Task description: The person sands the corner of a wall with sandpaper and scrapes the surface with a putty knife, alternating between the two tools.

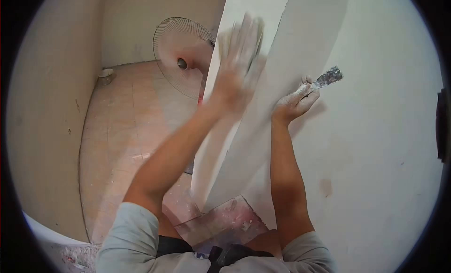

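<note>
My left hand (237, 68), smeared by motion, lies with its fingers stretched flat against the narrow white face of a wall column (256, 5). Under those fingers a tan sheet, seemingly sandpaper (225, 43), sticks out on both sides; its details are blurred. My right hand (296, 102), dusted with white, is closed around the handle of a putty knife (329, 77). The knife's blade is crusted with dried filler and points up and to the right, in front of the pale wall.
A wire-caged fan (182, 63) stands left of the column. Beyond it a small white tub (106, 76) sits on the tiled floor (122, 118) near the back corner. Below me is a dusty, plaster-spotted surface (225, 221). A dark fitting (441, 126) is on the right wall.
</note>
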Demonstrator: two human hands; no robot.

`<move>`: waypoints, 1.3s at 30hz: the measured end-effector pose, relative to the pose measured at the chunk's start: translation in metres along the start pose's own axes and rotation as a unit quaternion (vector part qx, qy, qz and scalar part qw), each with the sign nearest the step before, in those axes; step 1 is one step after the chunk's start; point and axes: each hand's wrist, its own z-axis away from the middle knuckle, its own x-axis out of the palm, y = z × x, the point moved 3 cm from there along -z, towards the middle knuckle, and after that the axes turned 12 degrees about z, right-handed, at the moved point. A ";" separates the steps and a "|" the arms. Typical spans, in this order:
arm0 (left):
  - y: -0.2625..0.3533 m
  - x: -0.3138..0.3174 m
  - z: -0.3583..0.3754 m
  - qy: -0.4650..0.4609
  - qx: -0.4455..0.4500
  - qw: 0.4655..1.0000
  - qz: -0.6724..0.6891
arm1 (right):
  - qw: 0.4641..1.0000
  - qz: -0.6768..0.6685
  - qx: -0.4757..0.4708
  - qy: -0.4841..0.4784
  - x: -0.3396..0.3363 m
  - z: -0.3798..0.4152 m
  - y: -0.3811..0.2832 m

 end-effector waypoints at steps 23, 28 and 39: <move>0.027 0.006 -0.071 0.025 0.031 0.999 -0.001 | 1.000 0.004 0.020 -0.014 -0.003 0.000 -0.005; 0.012 0.008 0.115 -0.021 -0.057 0.998 -0.003 | 0.999 -0.012 0.038 -0.010 -0.002 0.001 -0.001; 0.011 0.006 -0.110 -0.038 0.029 0.998 -0.039 | 1.000 -0.001 0.018 0.006 -0.003 -0.002 -0.004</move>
